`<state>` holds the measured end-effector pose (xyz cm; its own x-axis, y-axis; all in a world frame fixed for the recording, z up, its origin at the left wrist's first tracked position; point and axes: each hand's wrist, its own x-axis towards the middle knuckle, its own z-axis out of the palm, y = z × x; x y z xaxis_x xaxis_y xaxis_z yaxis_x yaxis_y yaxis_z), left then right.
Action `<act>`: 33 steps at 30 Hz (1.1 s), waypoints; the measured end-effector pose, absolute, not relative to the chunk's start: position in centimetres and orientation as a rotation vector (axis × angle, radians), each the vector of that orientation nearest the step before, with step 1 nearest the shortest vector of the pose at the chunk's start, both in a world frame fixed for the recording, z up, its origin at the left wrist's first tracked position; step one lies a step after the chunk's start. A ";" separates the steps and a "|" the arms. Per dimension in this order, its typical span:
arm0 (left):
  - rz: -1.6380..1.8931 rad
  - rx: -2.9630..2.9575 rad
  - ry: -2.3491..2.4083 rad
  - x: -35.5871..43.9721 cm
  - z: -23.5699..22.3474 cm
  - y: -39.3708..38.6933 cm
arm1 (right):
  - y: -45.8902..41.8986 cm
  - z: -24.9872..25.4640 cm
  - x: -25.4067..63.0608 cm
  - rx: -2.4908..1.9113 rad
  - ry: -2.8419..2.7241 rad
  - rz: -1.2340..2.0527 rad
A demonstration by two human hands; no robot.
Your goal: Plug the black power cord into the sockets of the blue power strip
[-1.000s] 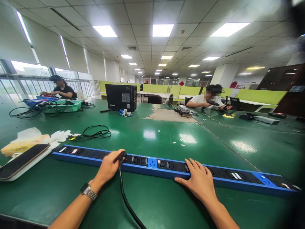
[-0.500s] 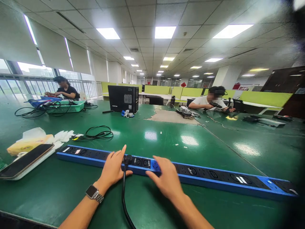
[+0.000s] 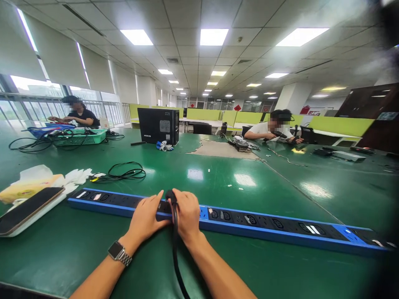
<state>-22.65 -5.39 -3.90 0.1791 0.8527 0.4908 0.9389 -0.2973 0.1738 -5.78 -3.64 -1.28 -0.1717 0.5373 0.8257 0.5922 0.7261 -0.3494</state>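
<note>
A long blue power strip (image 3: pixel 262 233) with black sockets lies across the green table. My left hand (image 3: pixel 144 218) grips it left of its middle, thumb along the near side and fingers over the top; a watch is on that wrist. Just to the right, my right hand (image 3: pixel 188 214) is closed around a black plug (image 3: pixel 170 196), which sits above the strip's sockets. Fingers hide the plug's lower end, so I cannot tell whether it is in a socket. From it a thick black cable (image 3: pixel 176 257) runs down toward me.
On the left lie a tissue pack (image 3: pixel 28 187), a dark flat-topped object (image 3: pixel 31 209) and a coiled black cable (image 3: pixel 126 171). Farther back are a green basket (image 3: pixel 82 139), a black computer case (image 3: pixel 158 126) and electronic parts (image 3: pixel 241 144). Two people sit across the table.
My right hand has moved left from beside the strip's blue section and closed on the plug. The plug now stands slightly higher in view. My left hand stays on the strip.
</note>
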 end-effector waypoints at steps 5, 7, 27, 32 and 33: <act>-0.750 -2.270 -1.750 -22.7 -3.8 -5.5 | -3.2 -0.1 4.0 -1.025 -1.715 0.046; -0.741 -2.285 -1.755 -22.7 -3.7 -5.5 | -3.4 -1.5 9.8 -1.165 -1.694 0.110; -1.134 -2.848 -1.303 -3.0 -0.9 -3.9 | -4.1 -4.2 17.9 -1.267 -2.081 0.038; -1.063 -2.876 -1.334 0.4 -1.5 -3.4 | -4.6 -5.1 18.5 -1.453 -2.101 -0.234; -1.085 -2.857 -1.357 0.8 -1.5 -3.5 | -4.7 -5.2 18.6 -1.469 -2.128 -0.272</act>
